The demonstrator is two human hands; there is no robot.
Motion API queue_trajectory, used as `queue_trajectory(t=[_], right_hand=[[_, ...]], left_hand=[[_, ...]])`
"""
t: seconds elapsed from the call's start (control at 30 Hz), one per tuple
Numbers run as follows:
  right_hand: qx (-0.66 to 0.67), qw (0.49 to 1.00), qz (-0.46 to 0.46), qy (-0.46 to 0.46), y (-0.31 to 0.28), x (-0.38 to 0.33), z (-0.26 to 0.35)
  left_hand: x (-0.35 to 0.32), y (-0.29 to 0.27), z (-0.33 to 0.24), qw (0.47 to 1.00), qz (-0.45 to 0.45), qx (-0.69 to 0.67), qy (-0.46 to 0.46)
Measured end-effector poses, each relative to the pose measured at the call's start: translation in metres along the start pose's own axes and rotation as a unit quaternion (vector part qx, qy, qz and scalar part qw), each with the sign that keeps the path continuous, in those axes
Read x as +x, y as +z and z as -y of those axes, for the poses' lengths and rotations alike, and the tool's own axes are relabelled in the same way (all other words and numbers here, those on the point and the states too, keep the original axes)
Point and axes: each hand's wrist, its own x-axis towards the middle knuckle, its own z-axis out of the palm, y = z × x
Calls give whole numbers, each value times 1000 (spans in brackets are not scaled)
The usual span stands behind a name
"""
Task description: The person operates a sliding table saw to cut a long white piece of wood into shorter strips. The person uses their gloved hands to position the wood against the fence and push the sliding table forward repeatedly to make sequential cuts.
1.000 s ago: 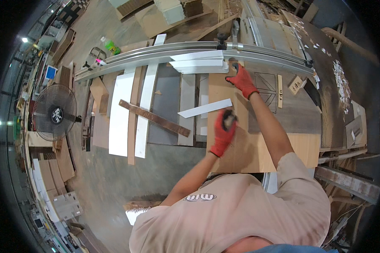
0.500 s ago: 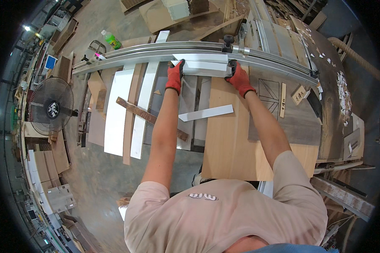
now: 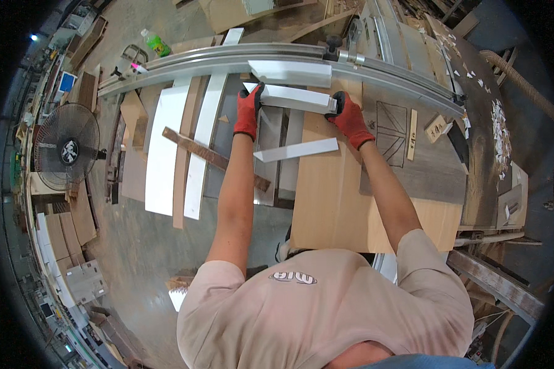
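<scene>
Between my two red-and-black gloved hands is a short stack of white board strips [image 3: 295,99]. My left hand [image 3: 247,112] is closed on its left end, and my right hand [image 3: 351,119] grips the right end. The strips' left ends look cut at a slant. Just beyond them, another white strip [image 3: 292,73] lies against the long metal rail [image 3: 197,66]. Nearer to me, a loose white strip [image 3: 301,149] with an angled end rests partly on the light wood panel [image 3: 326,203]. How many strips are in the stack I cannot tell.
Long white boards [image 3: 166,154] and a narrow brown batten [image 3: 194,144] lie to the left, with a worn wooden stick [image 3: 215,158] across them. A dark grey panel [image 3: 412,178] with drawn lines is at right. A floor fan [image 3: 68,147] and a green bottle [image 3: 156,44] stand farther off.
Both hands have drawn the stack of white strips toward me, away from the rail. One white strip stays behind at the rail, with a gap now between. The whole view has shifted slightly.
</scene>
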Motion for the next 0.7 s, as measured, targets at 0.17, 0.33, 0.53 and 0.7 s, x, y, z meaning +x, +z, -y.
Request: queue_trajectory(t=[0.17, 0.33, 0.53, 0.7], right_hand=[[20, 999, 46, 0, -12, -26, 10], [-97, 992, -7, -82, -28, -36, 45], [-100, 956, 131, -243, 16, -76, 108], [-250, 925, 148, -246, 56, -92, 94]], left_hand=[[-37, -19, 11, 999, -10, 32, 17], [-58, -20, 1, 999, -14, 45, 15], [-85, -41, -9, 988, -112, -84, 65], [-146, -65, 1, 959, -194, -13, 207]])
